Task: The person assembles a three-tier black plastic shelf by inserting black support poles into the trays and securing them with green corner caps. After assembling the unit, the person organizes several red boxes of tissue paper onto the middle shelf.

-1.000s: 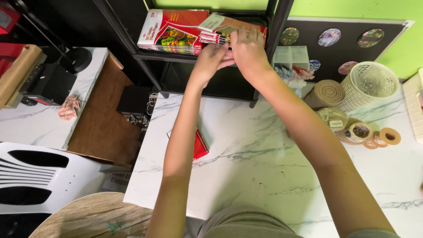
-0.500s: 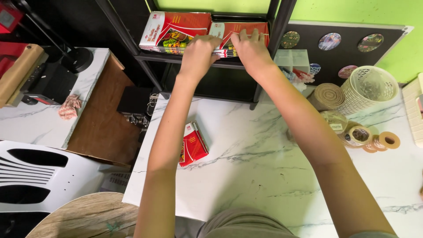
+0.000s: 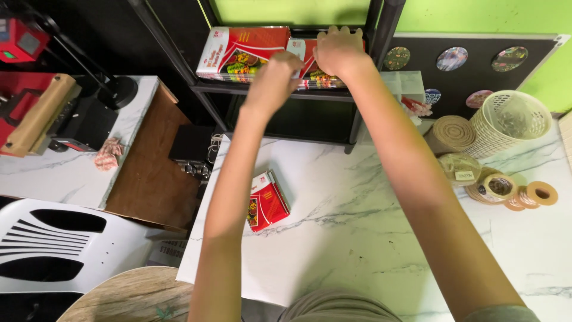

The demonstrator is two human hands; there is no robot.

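Packs (image 3: 244, 53) on shelf under right hand (image 3: 337, 52), left hand (image 3: 274, 80) beside.

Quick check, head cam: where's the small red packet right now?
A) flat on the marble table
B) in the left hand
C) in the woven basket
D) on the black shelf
A: the small red packet lies on the marble table, while the left hand and right hand are up at the red packs on the shelf.

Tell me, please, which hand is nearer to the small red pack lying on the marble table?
Left. The left hand is up at the shelf, above the red pack; the right hand rests on the packs on the shelf, farther up and to the right.
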